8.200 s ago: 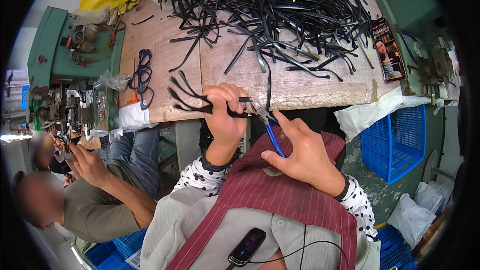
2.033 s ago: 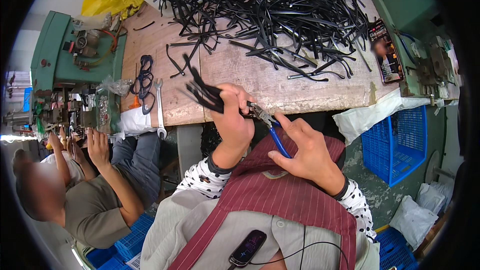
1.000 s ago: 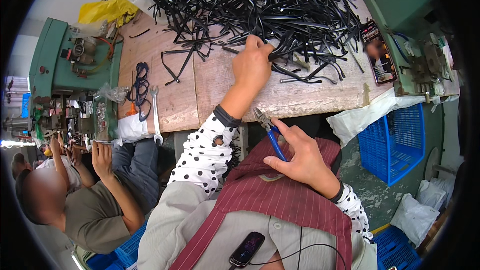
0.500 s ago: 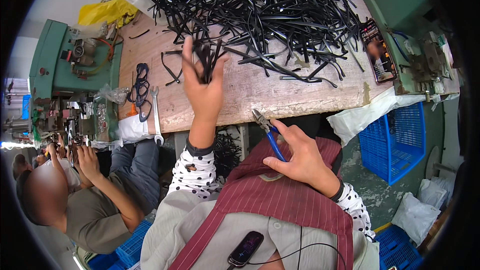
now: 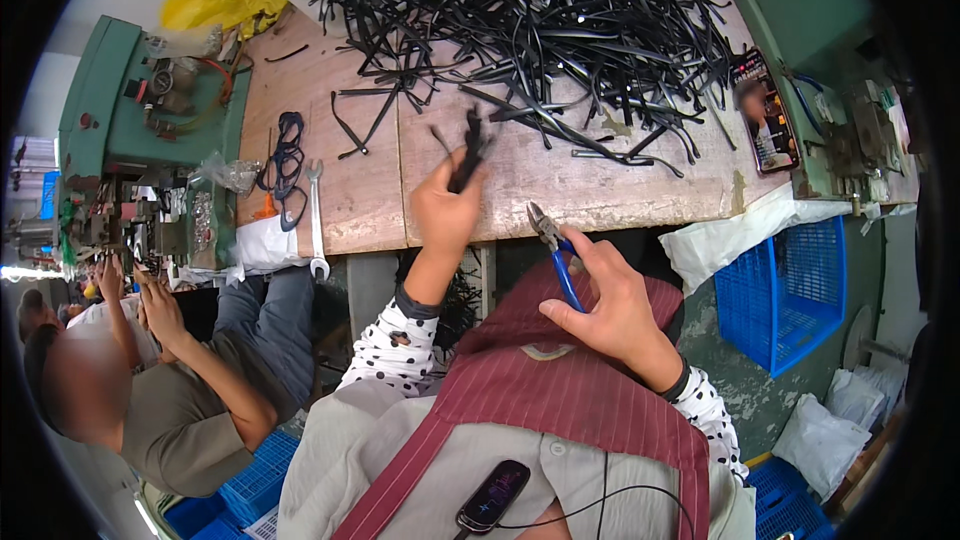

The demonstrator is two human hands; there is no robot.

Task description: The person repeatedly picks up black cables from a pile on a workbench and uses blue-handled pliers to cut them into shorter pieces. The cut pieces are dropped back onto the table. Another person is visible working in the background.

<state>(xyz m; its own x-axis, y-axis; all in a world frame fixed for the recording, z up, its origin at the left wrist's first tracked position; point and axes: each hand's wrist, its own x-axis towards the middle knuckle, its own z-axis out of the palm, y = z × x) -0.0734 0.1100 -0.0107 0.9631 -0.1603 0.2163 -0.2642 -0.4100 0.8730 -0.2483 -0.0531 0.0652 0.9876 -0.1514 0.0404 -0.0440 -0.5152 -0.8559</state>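
Note:
My left hand [image 5: 447, 208] is closed around a small bunch of black eyeglass temples [image 5: 469, 155], raised over the table's front edge and slightly blurred. Blue-handled side cutters [image 5: 564, 275] lie in my right hand [image 5: 622, 315], which is over my apron. Their jaws look slightly apart and point up toward the table edge, with nothing between them. Beyond both hands, a big tangled heap of the same black temples [image 5: 540, 25] covers the back of the wooden table [image 5: 370, 195]. Several loose temples lie along the heap's near side.
A wrench [image 5: 316, 220] and a dark coiled cord [image 5: 284, 160] lie at the table's left. Green machines [image 5: 165, 135] flank both sides. A phone [image 5: 768, 125] leans at the right. Below it hangs a blue crate [image 5: 780, 290]. Another person [image 5: 200, 390] works at left.
My left hand has come down, nearer and to the right, its fingers drawn in around the temples. My right hand with the cutters has shifted slightly right.

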